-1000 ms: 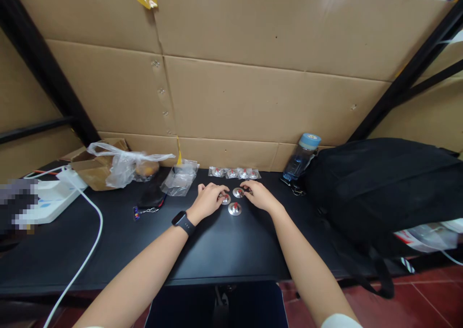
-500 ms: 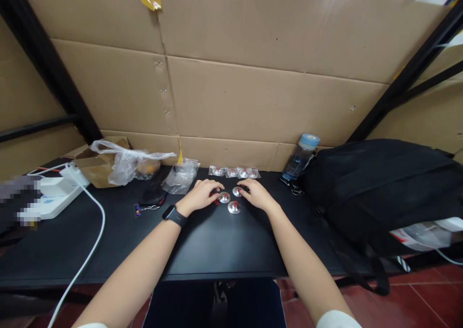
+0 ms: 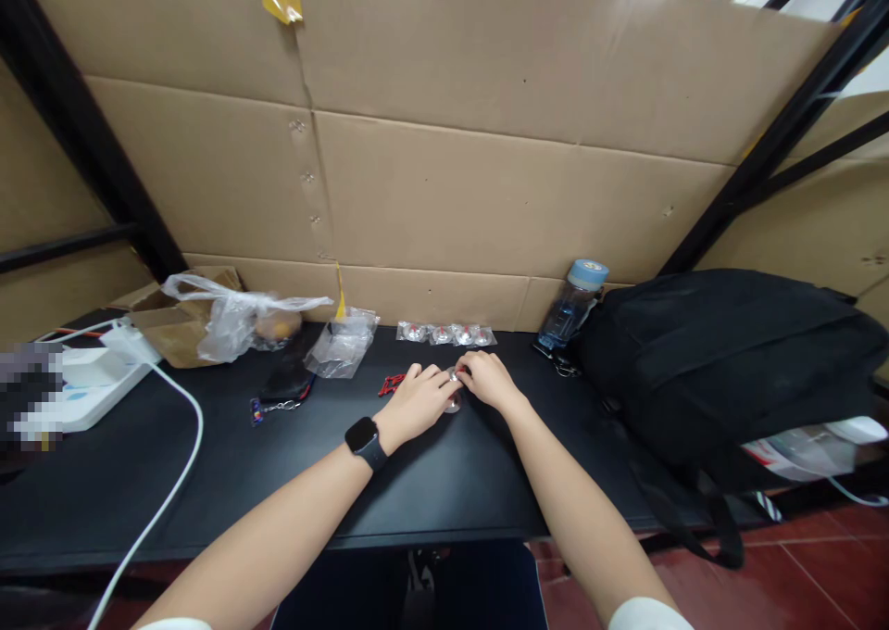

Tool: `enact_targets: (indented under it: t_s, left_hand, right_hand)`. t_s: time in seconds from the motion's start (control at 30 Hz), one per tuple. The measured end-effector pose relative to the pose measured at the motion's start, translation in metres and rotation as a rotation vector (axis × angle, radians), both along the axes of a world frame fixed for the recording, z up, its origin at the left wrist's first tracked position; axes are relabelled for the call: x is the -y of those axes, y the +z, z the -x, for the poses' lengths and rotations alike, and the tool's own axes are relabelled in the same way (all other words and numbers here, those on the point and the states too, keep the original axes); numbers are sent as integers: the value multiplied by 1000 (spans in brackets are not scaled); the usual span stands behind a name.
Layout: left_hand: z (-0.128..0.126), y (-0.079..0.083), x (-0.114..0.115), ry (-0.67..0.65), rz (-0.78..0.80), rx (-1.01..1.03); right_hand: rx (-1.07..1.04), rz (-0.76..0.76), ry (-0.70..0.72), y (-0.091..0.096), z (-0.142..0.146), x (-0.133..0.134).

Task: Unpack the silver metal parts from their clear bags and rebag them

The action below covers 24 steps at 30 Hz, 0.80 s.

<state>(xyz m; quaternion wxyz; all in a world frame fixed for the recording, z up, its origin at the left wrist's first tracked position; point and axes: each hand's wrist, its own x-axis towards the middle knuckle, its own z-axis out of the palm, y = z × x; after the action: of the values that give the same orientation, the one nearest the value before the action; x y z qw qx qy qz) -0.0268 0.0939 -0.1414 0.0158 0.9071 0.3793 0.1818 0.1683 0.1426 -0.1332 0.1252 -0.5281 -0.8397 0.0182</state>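
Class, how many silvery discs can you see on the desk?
6: four wrapped discs in a row by the cardboard wall; one disc between the left hand and right hand; one partly covered disc just nearer the viewer. More may be hidden.

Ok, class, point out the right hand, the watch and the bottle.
Right hand (image 3: 492, 384): head view, back of the hand.
Watch (image 3: 362, 435): head view, its dark face.
Bottle (image 3: 567, 311): head view, its clear body.

Shiny metal discs (image 3: 454, 405) gleam before me on a smooth, softly glossy tabletop (image 3: 431, 491), near clear, reflective plastic packets (image 3: 440, 335), a crinkled plastic bag (image 3: 231, 325), a matt cardboard wall (image 3: 444, 213) and a dull cloth backpack (image 3: 722, 361).
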Motion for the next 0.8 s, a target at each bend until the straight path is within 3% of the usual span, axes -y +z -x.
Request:
enact_targets:
  t_s: [0.2, 0.33, 0.47, 0.63, 0.8]
  left_hand:
    - [7, 5, -4, 12, 54, 57]
    - [18, 15, -9, 169, 53, 254]
    - [24, 15, -17, 317, 36, 391]
    - [29, 12, -25, 415, 69, 498]
    - [30, 9, -29, 408, 117, 687]
  right_hand:
    - [-53, 8, 35, 3, -4, 2]
    - [-204, 10, 99, 7, -7, 1]
    - [-470, -3, 175, 10, -4, 0]
    - [-920, -47, 62, 13, 5, 0]
    - [-1131, 68, 82, 5, 21, 3]
